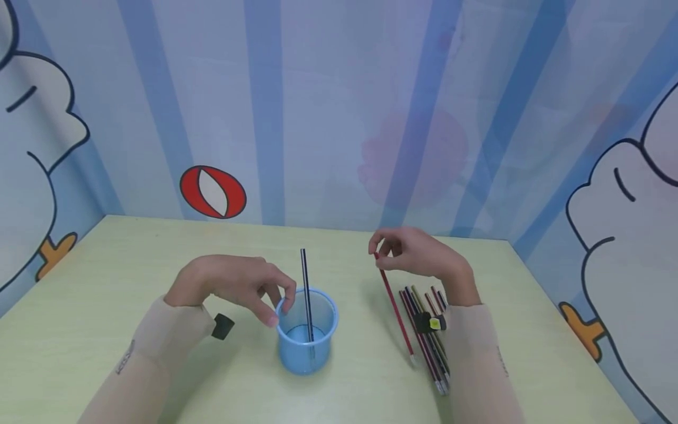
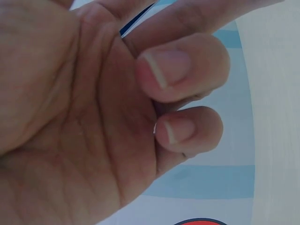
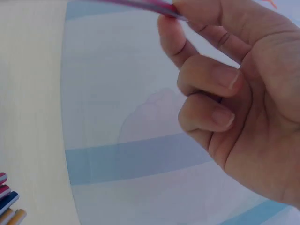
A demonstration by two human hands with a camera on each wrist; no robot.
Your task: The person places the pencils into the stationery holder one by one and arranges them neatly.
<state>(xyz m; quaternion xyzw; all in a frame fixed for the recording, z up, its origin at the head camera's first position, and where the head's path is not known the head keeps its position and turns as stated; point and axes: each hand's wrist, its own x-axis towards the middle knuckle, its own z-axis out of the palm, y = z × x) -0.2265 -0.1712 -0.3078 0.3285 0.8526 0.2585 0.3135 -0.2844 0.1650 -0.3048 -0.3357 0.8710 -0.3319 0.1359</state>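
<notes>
A blue, see-through plastic cup (image 1: 304, 360) stands upright on the table, with one dark striped pencil (image 1: 305, 277) leaning in it. My left hand (image 1: 233, 282) pinches the cup's left rim, thumb outside and fingers over the edge. Held by its upper end between thumb and fingertips of my right hand (image 1: 418, 253), a red pencil (image 1: 395, 306) slants down toward the table, its pale tip lowest. The right wrist view shows the red pencil's end (image 3: 159, 6) in that pinch, the other fingers curled. Several pencils (image 1: 424, 353) lie bunched under my right wrist, partly hidden by the sleeve.
The pale wooden table (image 1: 238, 388) ends at a blue striped backdrop (image 1: 328, 118) with cartoon figures. A small black device (image 1: 223, 326) shows at the left wrist, another (image 1: 424, 323) at the right, over the bunch.
</notes>
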